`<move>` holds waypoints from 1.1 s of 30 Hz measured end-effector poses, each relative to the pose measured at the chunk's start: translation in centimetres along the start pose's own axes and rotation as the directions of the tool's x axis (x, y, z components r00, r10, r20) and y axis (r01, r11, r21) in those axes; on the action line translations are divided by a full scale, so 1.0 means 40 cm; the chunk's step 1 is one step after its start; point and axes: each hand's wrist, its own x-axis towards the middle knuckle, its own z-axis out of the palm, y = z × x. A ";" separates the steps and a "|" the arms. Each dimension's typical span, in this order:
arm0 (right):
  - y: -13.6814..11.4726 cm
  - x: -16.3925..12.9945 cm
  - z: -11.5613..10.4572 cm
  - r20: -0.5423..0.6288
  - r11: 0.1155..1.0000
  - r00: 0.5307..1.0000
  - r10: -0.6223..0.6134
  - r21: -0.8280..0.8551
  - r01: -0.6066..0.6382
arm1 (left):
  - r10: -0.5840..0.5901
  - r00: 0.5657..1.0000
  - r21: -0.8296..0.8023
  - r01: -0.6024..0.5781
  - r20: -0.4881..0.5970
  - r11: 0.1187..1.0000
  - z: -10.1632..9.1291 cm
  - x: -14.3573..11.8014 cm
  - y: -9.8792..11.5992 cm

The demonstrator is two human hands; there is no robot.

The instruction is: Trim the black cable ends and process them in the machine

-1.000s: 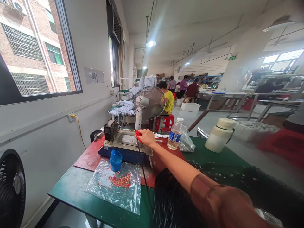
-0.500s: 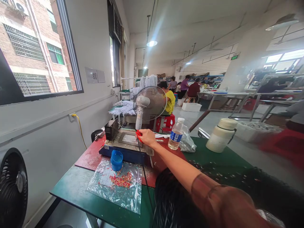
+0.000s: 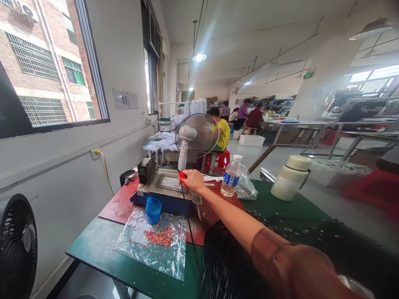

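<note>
"Black cables (image 3: 222,257) lie bunched nearest. How far along?"

"One cable (image 3: 188,222) runs up past loose bits (image 3: 160,236), seemingly mid-step; whether the rest are done, I can't tell."

"And the right hand (image 3: 194,181)?"

"Its fingers clamp a red piece (image 3: 183,176) beside that cable, at the machine (image 3: 165,202); the left hand is out of view."

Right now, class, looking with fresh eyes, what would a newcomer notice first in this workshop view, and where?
The eye goes first to the outstretched right hand, near the centre, pinching a bright red item beside a black cable. Next come the red and yellow bits scattered on a clear plastic bag at front left, near a blue cup. Beyond the hand stands a pale electric fan.
</note>
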 end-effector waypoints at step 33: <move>0.003 0.001 0.008 0.017 1.000 1.000 -0.004 -0.015 0.004 | 0.153 0.984 0.112 -0.143 -0.089 0.983 0.037 0.096 -0.018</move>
